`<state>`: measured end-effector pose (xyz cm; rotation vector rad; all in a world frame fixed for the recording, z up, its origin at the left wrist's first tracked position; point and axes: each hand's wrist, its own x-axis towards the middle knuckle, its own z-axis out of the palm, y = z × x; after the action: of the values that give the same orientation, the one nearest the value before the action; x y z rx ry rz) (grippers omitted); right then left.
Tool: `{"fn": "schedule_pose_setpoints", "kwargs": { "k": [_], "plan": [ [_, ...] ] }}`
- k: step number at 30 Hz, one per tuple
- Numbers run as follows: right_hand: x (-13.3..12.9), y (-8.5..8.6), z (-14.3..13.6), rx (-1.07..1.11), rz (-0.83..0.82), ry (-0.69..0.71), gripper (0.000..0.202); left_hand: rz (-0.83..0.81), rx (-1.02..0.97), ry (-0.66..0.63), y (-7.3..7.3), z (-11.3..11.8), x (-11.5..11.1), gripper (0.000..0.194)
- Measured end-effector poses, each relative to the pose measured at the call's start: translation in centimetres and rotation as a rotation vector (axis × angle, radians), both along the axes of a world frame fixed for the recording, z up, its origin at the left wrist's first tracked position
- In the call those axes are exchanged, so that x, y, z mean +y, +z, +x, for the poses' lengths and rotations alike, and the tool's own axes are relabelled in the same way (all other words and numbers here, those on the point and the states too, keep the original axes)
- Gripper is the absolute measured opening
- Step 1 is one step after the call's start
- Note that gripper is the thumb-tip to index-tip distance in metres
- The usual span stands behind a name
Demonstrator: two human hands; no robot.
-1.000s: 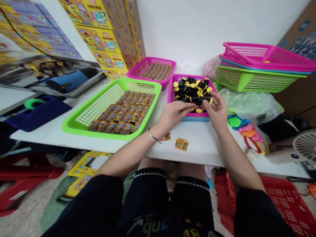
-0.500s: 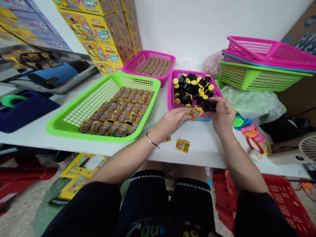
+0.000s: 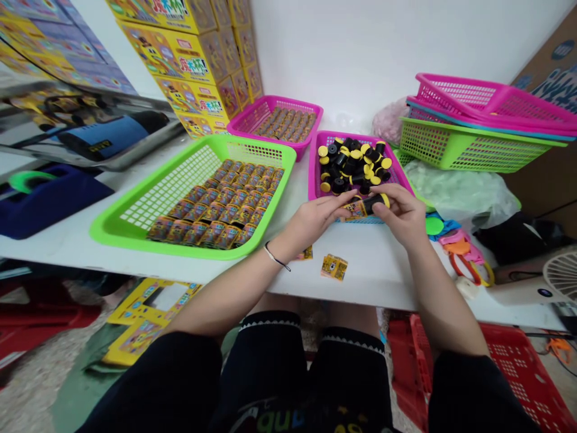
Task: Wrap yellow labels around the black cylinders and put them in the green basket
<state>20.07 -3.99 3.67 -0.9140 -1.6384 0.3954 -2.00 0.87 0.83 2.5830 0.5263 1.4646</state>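
Note:
My right hand is closed on a small black cup with a yellow end, tilted over the front rim of a pink basket. Between the fingers of my left hand is a printed yellow-orange sleeve, which meets the cup's dark end. Whether the cup has entered the sleeve I cannot tell. Black cups with yellow ends lie loose in the pink basket just beyond. A little stack of flat printed sleeves rests on the table in front of me, with another piece partly behind my left wrist.
Left of my hands, a green basket holds rows of sleeved cups. Another pink basket with similar rows stands behind it. Yellow boxes are stacked at the wall. Nested baskets and a fan stand at right.
My right hand has turned the cup so its yellow end shows on the right. Cup and printed sleeve now meet, my hands being closer together.

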Motion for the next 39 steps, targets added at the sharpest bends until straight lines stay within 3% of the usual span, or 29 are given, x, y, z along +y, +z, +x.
{"fn": "schedule_pose_setpoints", "kwargs": {
  "k": [2, 5, 9, 12, 15, 20, 22, 25, 29, 32, 35, 39],
  "plan": [
    [0.0, -0.1, 0.0, -0.066, -0.006, -0.012, 0.036, -0.081, -0.031, -0.067, 0.1, 0.2, -0.1, 0.047],
    [-0.1, -0.1, 0.1, -0.144, -0.015, 0.006, 0.041, -0.386, -0.077, -0.169, 0.3, 0.6, -0.7, 0.049],
    [-0.2, 0.2, 0.3, -0.248, 0.058, 0.013, 0.044, -0.895, -0.206, -0.404, 0.9, 1.0, -1.5, 0.075],
    [-0.4, 0.5, 0.4, -0.281, 0.076, 0.053, 0.047, -1.067, -0.277, -0.494, 1.2, 1.1, -1.8, 0.089],
    [-0.4, 0.2, 0.3, -0.184, -0.014, 0.095, 0.045, -1.013, -0.349, -0.45, 1.0, 1.1, -1.9, 0.085],
    [0.0, -1.1, -0.5, 0.04, -0.104, 0.02, 0.04, -0.682, -0.416, -0.324, -0.1, 1.6, -1.7, 0.081],
    [0.2, -1.5, -0.9, 0.06, -0.112, -0.003, 0.042, -0.622, -0.392, -0.269, -0.4, 1.8, -1.7, 0.085],
    [0.0, -1.8, -1.5, -0.049, -0.048, -0.072, 0.051, -0.595, -0.358, -0.204, -0.4, 1.9, -1.7, 0.09],
    [-0.7, -2.1, -2.6, -0.208, 0.18, -0.232, 0.051, -0.582, -0.355, -0.134, -0.4, 1.7, -1.3, 0.09],
    [-1.1, -2.6, -3.8, -0.442, 0.304, -0.231, 0.062, -0.626, -0.394, -0.099, -0.6, 1.5, -0.9, 0.093],
    [-1.0, -3.2, -4.7, -0.501, 0.412, -0.272, 0.074, -0.702, -0.441, -0.161, -0.8, 1.5, -0.7, 0.094],
    [-1.0, -3.6, -4.9, -0.483, 0.595, -0.338, 0.065, -0.8, -0.33, -0.459, -0.4, 1.5, -1.2, 0.087]
  ]
}}
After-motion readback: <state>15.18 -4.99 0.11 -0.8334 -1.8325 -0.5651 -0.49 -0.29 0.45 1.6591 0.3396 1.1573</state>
